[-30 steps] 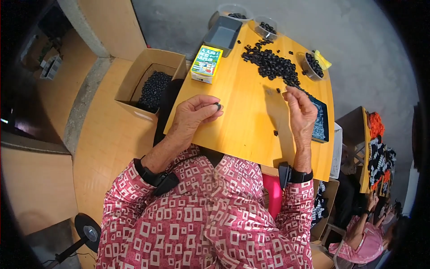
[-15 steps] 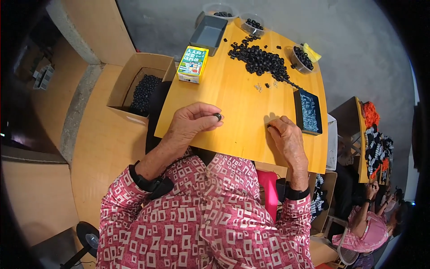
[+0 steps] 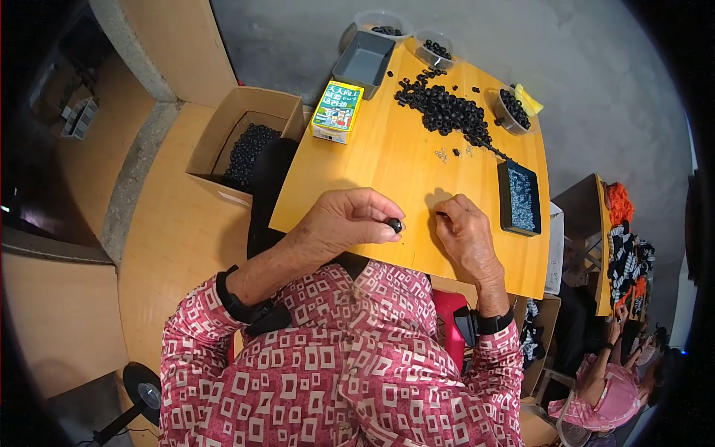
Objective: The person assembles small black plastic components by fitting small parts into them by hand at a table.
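Between the thumb and fingers of my left hand [image 3: 350,216] is a small glossy black round part [image 3: 394,224], held over the near edge of the wooden table [image 3: 380,164]. My right hand [image 3: 468,235] is a short way to the right, its fingertips pinched around a small dark piece [image 3: 442,214] that they mostly cover. The two hands stay apart. Farther back lies a loose heap of black ring-like parts [image 3: 447,112]. A few tiny shiny bits [image 3: 441,155] lie in front of it. To the right of my right hand, a black tray [image 3: 505,197] holds many small silvery pieces.
A yellow-green box [image 3: 337,112] and a grey bin [image 3: 365,58] stand at the left edge. Clear tubs [image 3: 512,123] of black parts line the far side. Left of the table, a cardboard box [image 3: 208,153] holds more black parts. Another person [image 3: 596,395] sits at far right.
My left hand has moved right and nearer to me with the black part, and my right hand slightly left, narrowing the gap. The whole view has shifted a little.
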`<act>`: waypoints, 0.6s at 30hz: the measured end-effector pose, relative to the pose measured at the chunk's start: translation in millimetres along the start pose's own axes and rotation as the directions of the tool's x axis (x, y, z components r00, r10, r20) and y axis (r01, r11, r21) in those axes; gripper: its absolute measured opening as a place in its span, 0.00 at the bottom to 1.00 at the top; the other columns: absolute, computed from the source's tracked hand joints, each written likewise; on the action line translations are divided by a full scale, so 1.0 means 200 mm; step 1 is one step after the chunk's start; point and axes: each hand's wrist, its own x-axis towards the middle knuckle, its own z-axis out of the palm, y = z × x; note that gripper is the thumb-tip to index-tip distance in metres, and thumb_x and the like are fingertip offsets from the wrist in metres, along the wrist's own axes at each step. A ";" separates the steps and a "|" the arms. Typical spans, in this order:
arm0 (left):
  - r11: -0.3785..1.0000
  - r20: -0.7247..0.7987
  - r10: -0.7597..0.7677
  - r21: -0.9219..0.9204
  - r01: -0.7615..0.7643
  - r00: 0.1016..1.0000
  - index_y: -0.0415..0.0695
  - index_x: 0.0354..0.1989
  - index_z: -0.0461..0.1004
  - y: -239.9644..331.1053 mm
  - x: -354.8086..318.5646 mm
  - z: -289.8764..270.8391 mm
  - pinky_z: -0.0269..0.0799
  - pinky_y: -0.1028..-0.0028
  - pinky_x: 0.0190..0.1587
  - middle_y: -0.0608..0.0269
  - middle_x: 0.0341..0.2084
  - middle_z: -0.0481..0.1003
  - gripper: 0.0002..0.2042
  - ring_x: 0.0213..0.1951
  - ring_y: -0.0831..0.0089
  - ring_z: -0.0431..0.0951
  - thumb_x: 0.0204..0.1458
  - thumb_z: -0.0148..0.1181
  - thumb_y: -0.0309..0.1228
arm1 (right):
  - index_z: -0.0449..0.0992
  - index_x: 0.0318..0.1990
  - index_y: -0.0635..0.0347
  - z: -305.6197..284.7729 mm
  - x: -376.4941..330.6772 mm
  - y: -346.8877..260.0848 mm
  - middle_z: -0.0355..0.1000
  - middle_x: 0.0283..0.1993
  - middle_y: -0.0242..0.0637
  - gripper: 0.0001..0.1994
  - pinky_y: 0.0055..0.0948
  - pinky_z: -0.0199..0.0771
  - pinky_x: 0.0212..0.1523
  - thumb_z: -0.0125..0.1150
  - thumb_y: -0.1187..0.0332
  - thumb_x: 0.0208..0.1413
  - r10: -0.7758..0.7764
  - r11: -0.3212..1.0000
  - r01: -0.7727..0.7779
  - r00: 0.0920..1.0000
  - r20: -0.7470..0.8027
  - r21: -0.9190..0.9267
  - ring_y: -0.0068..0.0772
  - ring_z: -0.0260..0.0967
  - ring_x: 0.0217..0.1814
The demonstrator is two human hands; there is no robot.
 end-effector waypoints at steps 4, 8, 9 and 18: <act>1.000 0.016 0.007 -0.029 -0.006 1.000 0.37 0.43 0.77 -0.02 -0.01 0.03 0.75 0.78 0.47 0.62 0.36 0.79 0.10 0.40 0.76 0.79 0.51 0.64 0.21 | 0.77 0.39 0.66 -0.06 -0.01 -0.12 0.74 0.35 0.34 0.07 0.22 0.73 0.42 0.61 0.79 0.52 0.065 0.837 -0.049 0.998 -0.010 0.544 0.24 0.74 0.38; 0.998 0.025 0.060 -0.035 -0.059 0.998 0.37 0.43 0.77 -0.01 0.00 0.05 0.75 0.79 0.46 0.63 0.36 0.79 0.10 0.40 0.77 0.79 0.52 0.63 0.21 | 0.78 0.39 0.65 -0.10 -0.05 -0.23 0.75 0.37 0.32 0.08 0.21 0.72 0.43 0.66 0.81 0.51 0.103 0.601 -0.075 0.995 0.015 0.796 0.20 0.70 0.38; 0.998 0.027 0.058 -0.037 -0.056 0.998 0.37 0.43 0.77 -0.01 0.00 0.06 0.75 0.79 0.46 0.63 0.36 0.79 0.10 0.40 0.77 0.79 0.52 0.63 0.21 | 0.79 0.38 0.65 -0.11 -0.05 -0.23 0.76 0.37 0.34 0.09 0.22 0.71 0.42 0.67 0.81 0.48 0.092 0.617 -0.054 0.996 -0.004 0.785 0.21 0.69 0.37; 1.000 0.087 0.001 -0.025 0.001 0.996 0.37 0.44 0.77 -0.03 0.00 0.07 0.74 0.80 0.45 0.63 0.37 0.79 0.10 0.40 0.80 0.78 0.53 0.63 0.22 | 0.80 0.37 0.63 -0.06 -0.08 -0.23 0.75 0.37 0.35 0.11 0.24 0.68 0.41 0.69 0.82 0.45 0.003 0.673 0.093 0.992 -0.128 0.734 0.25 0.67 0.37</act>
